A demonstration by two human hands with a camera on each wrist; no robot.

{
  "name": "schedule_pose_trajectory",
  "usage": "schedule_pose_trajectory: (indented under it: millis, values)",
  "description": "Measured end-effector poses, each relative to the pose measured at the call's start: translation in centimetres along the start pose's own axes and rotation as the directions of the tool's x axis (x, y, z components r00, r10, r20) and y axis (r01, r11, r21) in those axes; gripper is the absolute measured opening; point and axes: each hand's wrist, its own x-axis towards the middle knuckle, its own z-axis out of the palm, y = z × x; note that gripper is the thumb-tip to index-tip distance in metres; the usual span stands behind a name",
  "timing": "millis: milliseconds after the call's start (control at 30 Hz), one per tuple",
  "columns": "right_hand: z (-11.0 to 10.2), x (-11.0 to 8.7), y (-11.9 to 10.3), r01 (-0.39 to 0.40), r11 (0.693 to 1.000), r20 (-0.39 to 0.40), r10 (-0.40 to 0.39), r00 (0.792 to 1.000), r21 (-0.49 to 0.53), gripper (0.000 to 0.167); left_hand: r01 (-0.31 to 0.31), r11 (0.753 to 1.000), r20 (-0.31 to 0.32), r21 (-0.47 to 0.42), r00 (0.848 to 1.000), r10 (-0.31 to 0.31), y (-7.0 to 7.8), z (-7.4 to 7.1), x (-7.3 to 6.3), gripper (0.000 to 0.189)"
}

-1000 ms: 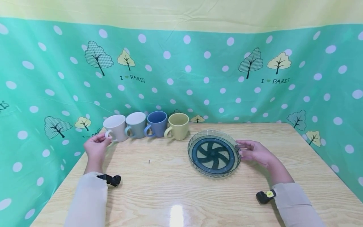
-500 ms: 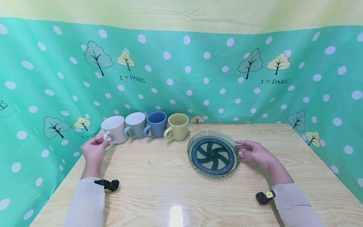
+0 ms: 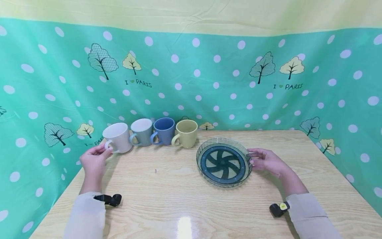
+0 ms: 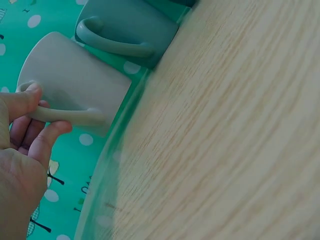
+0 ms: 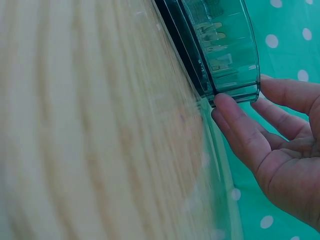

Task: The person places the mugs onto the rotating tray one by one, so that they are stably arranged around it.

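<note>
At the left end of the row of mugs, my left hand [image 3: 93, 162] pinches the handle of a white mug [image 3: 119, 137]. The left wrist view shows the thumb and fingers [image 4: 47, 137] around that handle, with the white mug [image 4: 70, 75] upright. Beside it is a grey-green mug [image 3: 142, 134], a small gap between them. My right hand [image 3: 268, 162] touches the right side of a round, clear-walled tray [image 3: 223, 184] with a dark spoked base. In the right wrist view its fairly straight fingers [image 5: 240, 120] meet the tray's outer wall [image 5: 230, 70] and lower edge.
A blue mug [image 3: 164, 132] and a yellow mug [image 3: 186, 135] continue the row, handles toward the front left. All stand near the back of the wooden table [image 3: 149, 205]. A green dotted cloth [image 3: 191, 76] hangs behind and around the table. A tiny fleck [image 3: 155, 171] lies mid-table.
My left hand has drawn the white mug a little left and toward me, opening a gap beside the grey-green mug. The right hand and tray have stayed put.
</note>
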Motion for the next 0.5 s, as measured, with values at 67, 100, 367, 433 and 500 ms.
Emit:
schedule_pose_trajectory:
  millis: [67, 100, 367, 433, 500]
  values:
    - [0.1, 0.0, 0.0, 0.003, 1.0, 0.001, -0.003, 1.0, -0.008, 0.064, 0.01, 1.0, -0.005, -0.005, 1.0, -0.01, 0.2, -0.2, -0.1, 0.026]
    - [0.1, 0.1, 0.0, 0.001, 1.0, -0.001, -0.001, 1.0, -0.008, 0.065, 0.008, 1.0, -0.004, 0.0, 1.0, -0.008, 0.2, -0.3, -0.2, 0.026]
    - [0.4, -0.2, -0.1, -0.005, 1.0, -0.01, 0.005, 1.0, -0.011, 0.065, -0.019, 1.0, -0.003, 0.004, 1.0, 0.019, 0.5, -1.1, -0.7, 0.031]
    - [0.4, -0.3, -0.1, 0.004, 1.0, -0.005, -0.004, 1.0, -0.018, 0.065, -0.023, 1.0, -0.003, 0.004, 1.0, 0.023, 0.5, -1.3, -0.9, 0.034]
    - [0.5, -0.3, -0.2, 0.007, 1.0, -0.007, -0.007, 1.0, -0.015, 0.065, -0.026, 1.0, -0.006, 0.005, 1.0, 0.026, 0.6, -1.5, -1.1, 0.034]
